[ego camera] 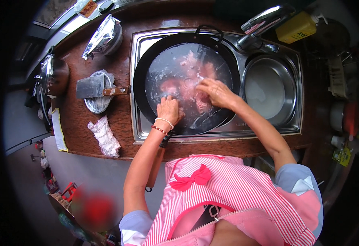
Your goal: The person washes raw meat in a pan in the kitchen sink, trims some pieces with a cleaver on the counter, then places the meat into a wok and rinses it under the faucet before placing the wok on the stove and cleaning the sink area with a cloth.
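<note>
A large black wok (pixel 141 92) full of cloudy water rests over the steel double sink, its wooden handle pointing toward me. Pinkish raw meat (pixel 191 75) lies in the water. My left hand (pixel 169 110) dips its fingers into the near left part of the water, by some of the meat; the fingertips are partly hidden. My right hand (pixel 217 92) reaches in from the right, its fingers bent at a piece of the meat, though the water blurs whether it grips it. Beaded bracelets circle my left wrist.
Left on the wooden counter (pixel 81 129) are a cleaver (pixel 90 87) across a wrapped bowl, a foil-covered bowl (pixel 104 37), a crumpled cloth (pixel 105 136) and a lidded pot (pixel 51 73). A faucet (pixel 259 27) rises behind the sink; a steel basin (pixel 267 89) of cloudy water sits at right, near a yellow bottle (pixel 297 28).
</note>
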### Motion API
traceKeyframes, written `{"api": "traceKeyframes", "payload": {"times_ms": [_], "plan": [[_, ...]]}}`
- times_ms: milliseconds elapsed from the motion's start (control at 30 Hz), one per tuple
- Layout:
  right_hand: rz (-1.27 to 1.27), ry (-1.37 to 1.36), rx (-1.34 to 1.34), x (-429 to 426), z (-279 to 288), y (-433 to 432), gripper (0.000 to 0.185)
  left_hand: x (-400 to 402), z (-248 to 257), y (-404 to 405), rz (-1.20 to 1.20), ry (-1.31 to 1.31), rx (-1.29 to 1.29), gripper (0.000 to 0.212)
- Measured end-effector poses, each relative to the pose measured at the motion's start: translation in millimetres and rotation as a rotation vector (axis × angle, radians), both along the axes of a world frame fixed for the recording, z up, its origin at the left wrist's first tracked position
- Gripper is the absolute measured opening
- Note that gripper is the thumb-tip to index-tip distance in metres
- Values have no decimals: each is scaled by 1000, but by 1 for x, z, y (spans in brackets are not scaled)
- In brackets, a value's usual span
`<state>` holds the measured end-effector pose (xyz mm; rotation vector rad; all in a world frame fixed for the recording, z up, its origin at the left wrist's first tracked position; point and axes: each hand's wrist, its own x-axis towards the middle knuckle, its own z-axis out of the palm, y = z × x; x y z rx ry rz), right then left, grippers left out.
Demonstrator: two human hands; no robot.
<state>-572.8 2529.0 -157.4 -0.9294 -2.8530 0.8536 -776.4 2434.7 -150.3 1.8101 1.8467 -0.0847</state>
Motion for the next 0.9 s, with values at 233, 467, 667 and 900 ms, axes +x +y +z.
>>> {"api": "traceKeyframes", "payload": {"times_ms": [233, 467, 667, 900], "plan": [[24, -164, 11, -4, -30, 13, 53, 13, -9, 13, 214, -414, 108, 27], [-412, 281, -1264, 2, -27, 22, 38, 9, -25, 21, 537, -1127, -47, 47], [-427, 566, -1883, 3, -26, 3, 30, 14, -11, 24, 731, -1553, -368, 33], [-660, 580, -1431, -9, -3, -21, 36, 12, -22, 18, 858, -1356, -196, 24]]}}
